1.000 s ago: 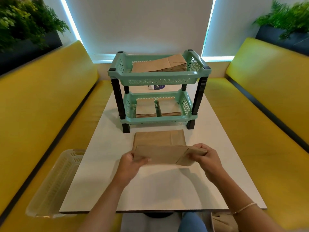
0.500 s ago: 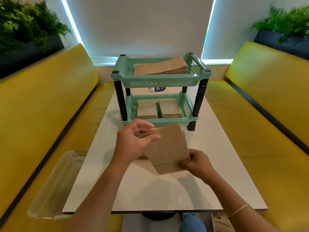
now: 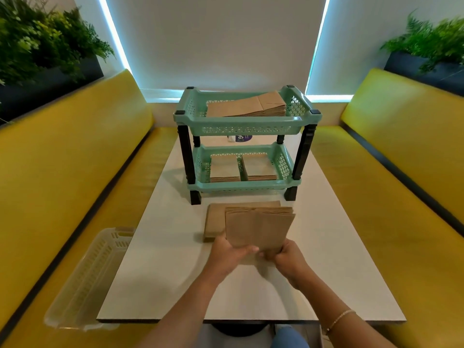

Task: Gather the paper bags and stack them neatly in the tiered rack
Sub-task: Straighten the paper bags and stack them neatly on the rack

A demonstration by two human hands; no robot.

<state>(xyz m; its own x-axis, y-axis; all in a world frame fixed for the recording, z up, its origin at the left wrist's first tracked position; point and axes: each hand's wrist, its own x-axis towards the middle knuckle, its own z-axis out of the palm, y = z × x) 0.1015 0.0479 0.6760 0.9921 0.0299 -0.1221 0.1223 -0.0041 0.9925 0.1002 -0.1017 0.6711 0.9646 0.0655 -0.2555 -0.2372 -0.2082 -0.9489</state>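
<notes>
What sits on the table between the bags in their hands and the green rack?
In the head view, flat paper bags and bare table.

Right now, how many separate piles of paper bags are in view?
5: top tier pile; two lower-tier piles, left and right; table pile; held bundle. Others may be hidden.

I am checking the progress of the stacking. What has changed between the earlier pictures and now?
The held bundle of bags was turned from lying crosswise to standing upright, open ends up. Both the left hand and the right hand now grip its lower edge. The pile on the table and the rack with its stacks stayed as they were.
</notes>
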